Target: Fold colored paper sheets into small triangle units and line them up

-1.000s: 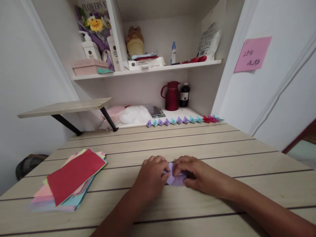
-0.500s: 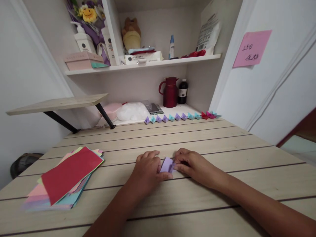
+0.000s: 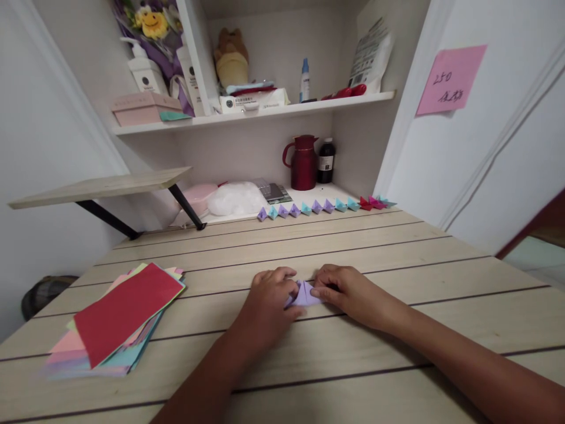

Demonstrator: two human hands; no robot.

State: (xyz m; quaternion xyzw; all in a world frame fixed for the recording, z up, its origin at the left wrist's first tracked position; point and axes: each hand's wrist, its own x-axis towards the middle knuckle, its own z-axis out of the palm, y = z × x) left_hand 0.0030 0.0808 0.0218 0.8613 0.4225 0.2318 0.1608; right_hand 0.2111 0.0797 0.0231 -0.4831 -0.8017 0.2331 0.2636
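A small folded piece of lilac paper [image 3: 304, 294] lies on the wooden table [image 3: 353, 247] between my two hands. My left hand [image 3: 269, 300] pinches its left side with curled fingers. My right hand [image 3: 348, 291] pinches its right side, fingertips pressed on the fold. Most of the paper is hidden under my fingers. A stack of coloured paper sheets [image 3: 117, 318] with a red sheet on top rests at the left of the table.
A row of several small folded paper pieces [image 3: 322, 206] in purple, blue and red lines the table's far edge. Behind it stand a red jug [image 3: 304, 162], a dark bottle [image 3: 326, 160] and a white bag [image 3: 236, 199]. A raised wooden shelf [image 3: 101, 185] juts at the left.
The lilac paper has gone from flat, to flipped up on edge, to pressed down into a smaller folded shape. Both hands shifted slightly up the table.
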